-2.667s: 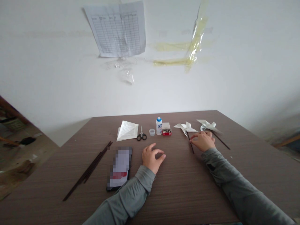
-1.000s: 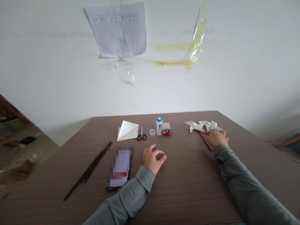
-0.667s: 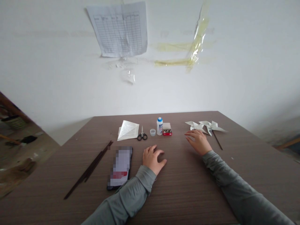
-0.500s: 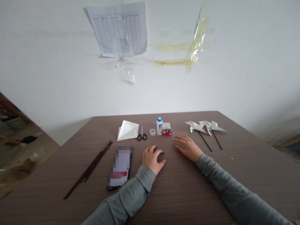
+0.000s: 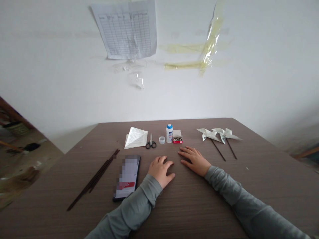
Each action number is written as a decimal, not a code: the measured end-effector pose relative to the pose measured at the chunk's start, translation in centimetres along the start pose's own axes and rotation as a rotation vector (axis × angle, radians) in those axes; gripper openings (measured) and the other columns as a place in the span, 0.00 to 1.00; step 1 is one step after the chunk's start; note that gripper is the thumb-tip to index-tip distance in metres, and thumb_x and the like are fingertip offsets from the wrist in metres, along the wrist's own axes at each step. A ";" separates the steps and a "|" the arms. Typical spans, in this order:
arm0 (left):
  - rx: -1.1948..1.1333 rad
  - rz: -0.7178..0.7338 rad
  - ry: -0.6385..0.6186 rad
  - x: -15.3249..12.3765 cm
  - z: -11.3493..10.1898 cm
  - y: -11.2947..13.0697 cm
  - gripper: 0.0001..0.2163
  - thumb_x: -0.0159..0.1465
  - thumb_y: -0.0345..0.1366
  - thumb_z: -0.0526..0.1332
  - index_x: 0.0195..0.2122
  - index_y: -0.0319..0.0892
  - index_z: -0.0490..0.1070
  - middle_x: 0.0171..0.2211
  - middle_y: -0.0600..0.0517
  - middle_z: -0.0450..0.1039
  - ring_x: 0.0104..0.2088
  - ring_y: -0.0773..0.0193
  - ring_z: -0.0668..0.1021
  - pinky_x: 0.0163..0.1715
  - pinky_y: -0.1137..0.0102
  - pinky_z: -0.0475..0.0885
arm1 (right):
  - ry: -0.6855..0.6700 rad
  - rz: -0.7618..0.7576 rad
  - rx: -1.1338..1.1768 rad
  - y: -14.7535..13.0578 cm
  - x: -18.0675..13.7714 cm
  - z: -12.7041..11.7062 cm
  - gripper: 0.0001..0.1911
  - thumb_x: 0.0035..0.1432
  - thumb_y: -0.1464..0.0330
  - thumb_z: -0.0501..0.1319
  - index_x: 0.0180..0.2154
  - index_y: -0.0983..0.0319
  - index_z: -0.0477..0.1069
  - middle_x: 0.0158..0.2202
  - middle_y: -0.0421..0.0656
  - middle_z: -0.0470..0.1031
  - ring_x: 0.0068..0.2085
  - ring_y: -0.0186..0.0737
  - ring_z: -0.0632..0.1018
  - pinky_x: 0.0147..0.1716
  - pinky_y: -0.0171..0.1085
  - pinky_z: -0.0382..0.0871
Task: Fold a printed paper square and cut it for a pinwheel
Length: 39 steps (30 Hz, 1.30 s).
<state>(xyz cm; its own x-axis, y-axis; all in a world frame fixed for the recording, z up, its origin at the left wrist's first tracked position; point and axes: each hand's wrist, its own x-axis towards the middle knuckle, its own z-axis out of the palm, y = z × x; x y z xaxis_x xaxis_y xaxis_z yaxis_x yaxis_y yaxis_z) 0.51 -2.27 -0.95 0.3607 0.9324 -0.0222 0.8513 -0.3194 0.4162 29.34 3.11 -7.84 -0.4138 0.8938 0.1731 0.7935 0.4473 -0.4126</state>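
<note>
My left hand [image 5: 160, 171] rests on the brown table with its fingers apart and nothing in it. To its left lies a phone [image 5: 127, 177] with a partly blurred screen. My right hand [image 5: 195, 161] is spread on the table, also holding nothing. Just beyond it stand a small red box [image 5: 177, 140] of metal pins or tacks, its lid up, and a white bottle [image 5: 169, 134] with a blue cap. A small clear cup [image 5: 162, 140] and black-handled scissors [image 5: 151, 142] lie further left, beside folded printed paper [image 5: 136, 137].
Two paper pinwheels [image 5: 210, 135] on dark sticks lie at the back right. Several dark sticks [image 5: 96, 177] are bundled on the left. Behind the table [image 5: 249, 199] rises a white wall [image 5: 74, 83] with a taped printed sheet [image 5: 128, 31].
My right hand has shifted left and slightly nearer, towards my left hand. My left hand has moved slightly left. The objects on the table stay put.
</note>
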 end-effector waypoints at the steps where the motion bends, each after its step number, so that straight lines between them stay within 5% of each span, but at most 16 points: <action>1: -0.008 0.009 -0.010 -0.1 0.0 -0.1 0.22 0.72 0.46 0.83 0.66 0.58 0.96 0.80 0.40 0.86 0.81 0.28 0.82 0.83 0.36 0.81 | 0.002 -0.003 0.004 0.2 -0.1 -0.1 0.30 0.85 0.51 0.69 0.81 0.46 0.85 0.87 0.51 0.80 0.88 0.72 0.76 0.87 0.81 0.71; 6: 0.002 -0.008 0.005 0.2 -1.0 -1.7 0.17 0.69 0.44 0.85 0.58 0.57 0.98 0.72 0.41 0.92 0.76 0.29 0.87 0.80 0.39 0.82 | -0.018 0.009 0.004 0.5 -0.2 -0.4 0.30 0.86 0.49 0.69 0.81 0.45 0.85 0.88 0.51 0.79 0.89 0.73 0.75 0.88 0.80 0.69; 17: 0.179 -0.200 0.119 6.3 -10.7 -10.0 0.15 0.72 0.35 0.79 0.59 0.52 0.95 0.74 0.45 0.92 0.80 0.41 0.86 0.83 0.58 0.78 | -0.043 0.021 0.010 0.4 0.1 -0.4 0.31 0.86 0.48 0.68 0.82 0.47 0.85 0.88 0.52 0.78 0.90 0.75 0.74 0.89 0.82 0.67; 22: 0.196 -0.251 0.119 7.8 -11.2 -11.6 0.21 0.73 0.30 0.77 0.67 0.38 0.91 0.81 0.34 0.85 0.86 0.35 0.81 0.87 0.53 0.72 | -0.049 0.026 0.003 0.5 0.1 -0.4 0.32 0.87 0.49 0.68 0.83 0.47 0.83 0.89 0.53 0.78 0.90 0.74 0.73 0.89 0.81 0.67; 26: 0.178 -0.275 0.103 8.2 -11.2 -12.1 0.17 0.71 0.30 0.80 0.60 0.43 0.92 0.79 0.31 0.87 0.84 0.28 0.83 0.87 0.35 0.72 | -0.032 0.016 -0.008 0.8 0.1 -0.3 0.31 0.86 0.49 0.68 0.82 0.44 0.84 0.88 0.50 0.79 0.89 0.73 0.75 0.89 0.80 0.68; 39: 0.142 -0.296 0.093 9.0 -10.5 -13.7 0.14 0.71 0.32 0.79 0.57 0.45 0.95 0.71 0.36 0.93 0.76 0.34 0.90 0.81 0.46 0.82 | -0.043 0.013 0.011 0.6 0.0 -0.4 0.32 0.86 0.48 0.68 0.82 0.46 0.84 0.88 0.51 0.78 0.90 0.74 0.74 0.89 0.80 0.67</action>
<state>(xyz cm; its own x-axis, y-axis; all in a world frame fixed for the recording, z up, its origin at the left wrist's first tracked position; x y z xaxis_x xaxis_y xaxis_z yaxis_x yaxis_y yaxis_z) -11.88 12.27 2.72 0.0593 0.9975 -0.0377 0.9609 -0.0468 0.2729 29.96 3.39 -7.69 -0.4219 0.8974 0.1293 0.7943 0.4346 -0.4245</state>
